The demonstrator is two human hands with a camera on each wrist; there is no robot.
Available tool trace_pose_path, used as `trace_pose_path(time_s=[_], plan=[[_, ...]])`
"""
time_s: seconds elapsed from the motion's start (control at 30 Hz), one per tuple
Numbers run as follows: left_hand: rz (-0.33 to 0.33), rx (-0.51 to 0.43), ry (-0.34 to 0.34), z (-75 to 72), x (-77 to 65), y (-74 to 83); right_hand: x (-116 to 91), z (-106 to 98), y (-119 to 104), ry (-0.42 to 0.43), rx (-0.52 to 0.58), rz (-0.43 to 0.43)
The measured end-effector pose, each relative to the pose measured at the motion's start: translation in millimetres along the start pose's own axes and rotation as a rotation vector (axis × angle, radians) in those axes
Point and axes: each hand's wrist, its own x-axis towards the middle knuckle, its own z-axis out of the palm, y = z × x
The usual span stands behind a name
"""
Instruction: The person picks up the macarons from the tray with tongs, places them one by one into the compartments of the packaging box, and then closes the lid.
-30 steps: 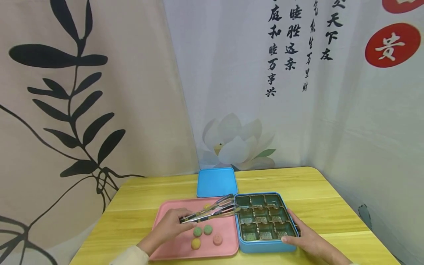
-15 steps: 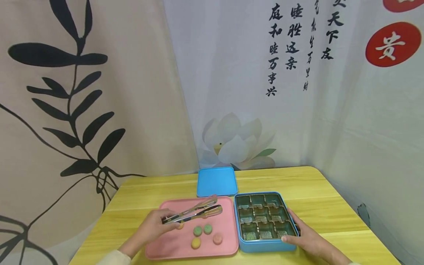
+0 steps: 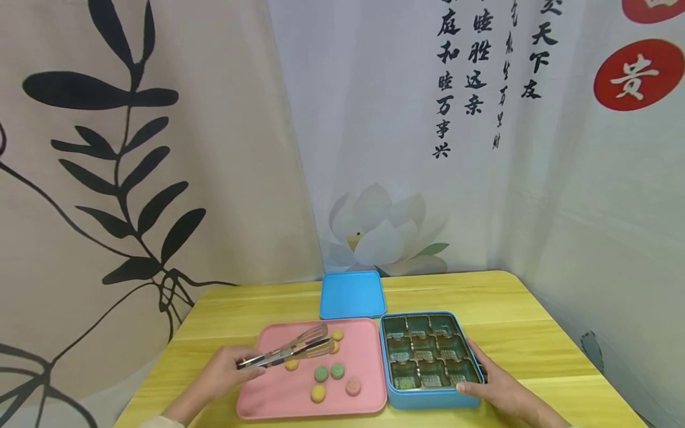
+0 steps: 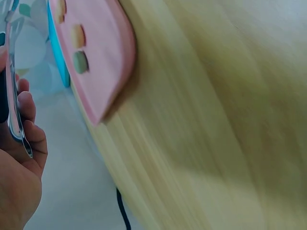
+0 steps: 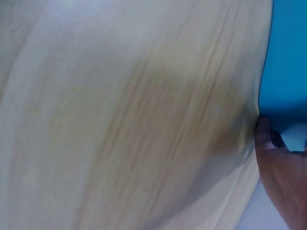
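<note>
My left hand (image 3: 227,370) grips the handle end of metal tongs (image 3: 289,351), whose arms are spread with nothing between the tips. The tongs slant over the left part of a pink tray (image 3: 267,404). Several macarons lie on that tray: yellow ones, a pair of green macarons (image 3: 337,371) and a pink macaron (image 3: 353,387). My right hand (image 3: 495,383) holds a blue box (image 3: 433,399) by its right side, thumb at the front corner. Inside the box is a gold divider tray (image 3: 425,358) with several square compartments; a greenish patch shows in the front left one.
Behind the pink tray a blue lid (image 3: 352,295) lies flat on the wooden table (image 3: 449,291). The box stands close against the tray's right edge. A printed curtain (image 3: 257,178) hangs just beyond the table's back edge.
My left hand has moved left with the tongs, away from the box and back across the tray, uncovering yellow macarons. The right hand stays at the box.
</note>
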Motion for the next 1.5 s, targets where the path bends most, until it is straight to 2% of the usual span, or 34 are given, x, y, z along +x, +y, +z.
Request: trace_pose_path(time_s=[0.23,0.43,0.6,0.83,1.03,1.23,1.5], plan=[[0.015,0.021,-0.040,-4.9,-10.6,-13.9,-1,1,1,-0.006,0.037,0.006],[0.035,0.035,-0.060,-2.4,-17.7,-25.8,-1,1,3,-0.012,0.050,0.010],[0.018,0.018,-0.063,1.3,-19.9,-31.5,0,0,4,-0.014,0.062,-0.004],[0.017,0.014,-0.073,6.1,-21.0,-33.5,1,0,3,-0.007,0.033,-0.008],[-0.052,-0.004,-0.097,9.9,-22.4,-33.7,0,1,1,-0.003,0.030,0.001],[-0.090,-0.022,-0.097,13.1,-20.8,-33.5,1,0,4,-0.006,0.037,0.013],[-0.081,-0.036,-0.089,13.4,-19.2,-35.3,2,1,3,-0.011,0.043,0.004]])
